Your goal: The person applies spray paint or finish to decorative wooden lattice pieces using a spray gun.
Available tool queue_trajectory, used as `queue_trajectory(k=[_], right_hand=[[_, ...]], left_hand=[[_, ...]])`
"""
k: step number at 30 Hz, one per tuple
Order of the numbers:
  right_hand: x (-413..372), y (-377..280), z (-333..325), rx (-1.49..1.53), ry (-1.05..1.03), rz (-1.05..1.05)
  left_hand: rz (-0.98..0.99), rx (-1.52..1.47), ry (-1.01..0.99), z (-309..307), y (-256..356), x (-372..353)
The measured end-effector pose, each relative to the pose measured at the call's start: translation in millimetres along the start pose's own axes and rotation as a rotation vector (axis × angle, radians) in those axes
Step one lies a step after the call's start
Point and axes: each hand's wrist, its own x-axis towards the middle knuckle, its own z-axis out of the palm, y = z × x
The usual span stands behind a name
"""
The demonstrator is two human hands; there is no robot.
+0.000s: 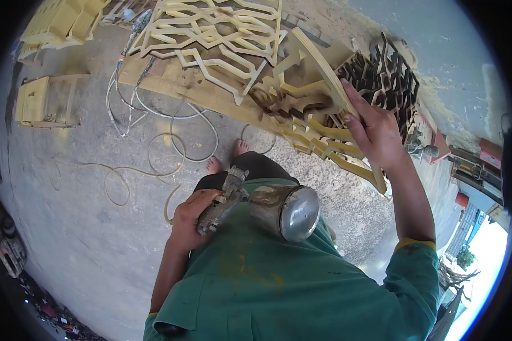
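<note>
Offcuts (45,102): cream-coloured cut pieces on the concrete floor, far left, well apart from the person.
Hoses (153,131): loose loops across the floor, running from the bench edge toward the feet (227,156); one loop lies near the toes.
Left hand (189,219): wrapped shut round the grip of the spray gun (222,202), held low against the green shirt, nozzle pointing away and down.
Cup (284,211): metal, paint-streaked, on the gun, lying nearly on its side.
Flat panels (210,28): cream cut-out fretwork, stacked on the bench, top centre.
Tilted panel (318,74): same fretwork, lifted on edge off the stack, leaning toward the person.
Right hand (375,133): fingers straight along the tilted panel's upper edge, thumb at the side; cannot tell whether it pinches or only props.
Dark panel (392,74): brown-stained fretwork just behind the tilted one, right of the hand.
Handling, my judgement: steady the lifted panel by its edge only and keep skin off the faces; hold the gun off the shirt with the cup more upright; kick the hose clear of the feet.
</note>
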Motion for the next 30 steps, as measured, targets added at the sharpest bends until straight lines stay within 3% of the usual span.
queue_trajectory(k=[7, 10, 16, 20, 24, 30], right_hand=[[8.7, 30.4, -11.6, 0.117, -0.02, 0.197], [16.5, 40.4, -10.8, 0.207, -0.006, 0.182], [29.2, 42.4, -6.0, 0.289, 0.089, 0.152], [31.8, 42.1, -11.1, 0.342, -0.006, 0.245], [27.8, 47.9, -2.6, 0.603, 0.034, 0.277], [18.9, 51.8, 5.0, 0.543, 0.096, 0.256]], left_hand=[[0.009, 0.004, 0.022, 14.6, 18.7, 42.5], [0.043, 0.047, 0.029, 31.4, 10.1, 59.5], [-0.126, 0.058, -0.027, 67.7, 10.1, 82.3], [-0.222, 0.034, -0.074, 77.7, -2.8, 84.7], [-0.253, 0.025, -0.044, 87.0, 1.2, 87.0], [-0.255, 0.072, 0.029, 94.8, -1.3, 88.3]])
